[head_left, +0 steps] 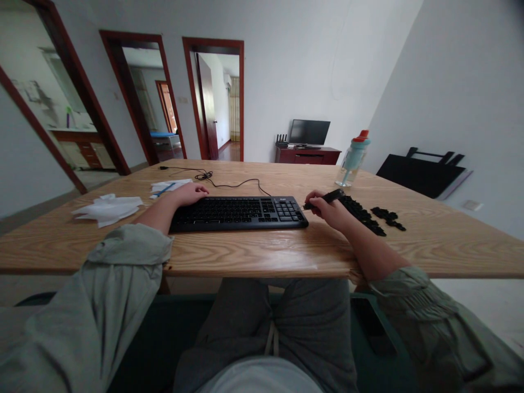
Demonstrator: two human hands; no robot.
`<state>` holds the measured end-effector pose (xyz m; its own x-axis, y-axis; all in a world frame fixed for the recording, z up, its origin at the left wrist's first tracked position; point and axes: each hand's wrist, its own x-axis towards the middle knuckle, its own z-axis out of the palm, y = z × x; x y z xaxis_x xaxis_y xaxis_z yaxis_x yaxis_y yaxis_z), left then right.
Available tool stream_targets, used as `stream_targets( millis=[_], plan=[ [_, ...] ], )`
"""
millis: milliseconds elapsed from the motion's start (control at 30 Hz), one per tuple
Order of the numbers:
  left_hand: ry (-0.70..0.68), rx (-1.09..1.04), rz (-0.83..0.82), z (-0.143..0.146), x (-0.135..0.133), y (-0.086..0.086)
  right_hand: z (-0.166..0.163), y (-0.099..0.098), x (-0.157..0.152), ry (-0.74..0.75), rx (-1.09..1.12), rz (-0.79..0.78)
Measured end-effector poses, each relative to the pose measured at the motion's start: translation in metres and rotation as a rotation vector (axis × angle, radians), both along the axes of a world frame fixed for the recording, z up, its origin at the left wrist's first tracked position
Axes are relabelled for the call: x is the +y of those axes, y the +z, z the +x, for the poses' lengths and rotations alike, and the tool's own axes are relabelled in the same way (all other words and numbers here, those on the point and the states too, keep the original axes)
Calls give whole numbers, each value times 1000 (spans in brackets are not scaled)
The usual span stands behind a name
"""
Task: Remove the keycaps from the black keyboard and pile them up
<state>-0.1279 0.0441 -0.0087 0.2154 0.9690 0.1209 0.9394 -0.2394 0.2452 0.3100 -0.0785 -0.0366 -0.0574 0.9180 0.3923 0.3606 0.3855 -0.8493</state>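
Observation:
A black keyboard lies across the wooden table in front of me, its cable running off the back edge. My left hand is closed over its back left corner; the thumb is hard to make out. In my right hand, the fingers are wrapped round a black-handled tool, perhaps a screwdriver. Its thin tip points left at the keyboard's right end; whether it touches I cannot tell. Just beyond that hand, several loose black keycaps lie in rows, with a smaller group farther right.
Crumpled white tissues lie at the left, with a blue stick on another tissue behind my left forearm. The coiled cable sits behind the keyboard. A clear bottle with a red top stands at the back right. A phone lies beside my thigh.

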Motion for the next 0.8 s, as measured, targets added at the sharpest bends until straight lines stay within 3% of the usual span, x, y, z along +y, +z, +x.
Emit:
stream_targets(
  millis=[267,800],
  plan=[
    [-15,-3,-8,-1,3,-2,2,-5,10,-116,58,25],
    [-7,-4,-14,-2,5,-2,-4,-6,7,-110,-53,159]
  ],
)
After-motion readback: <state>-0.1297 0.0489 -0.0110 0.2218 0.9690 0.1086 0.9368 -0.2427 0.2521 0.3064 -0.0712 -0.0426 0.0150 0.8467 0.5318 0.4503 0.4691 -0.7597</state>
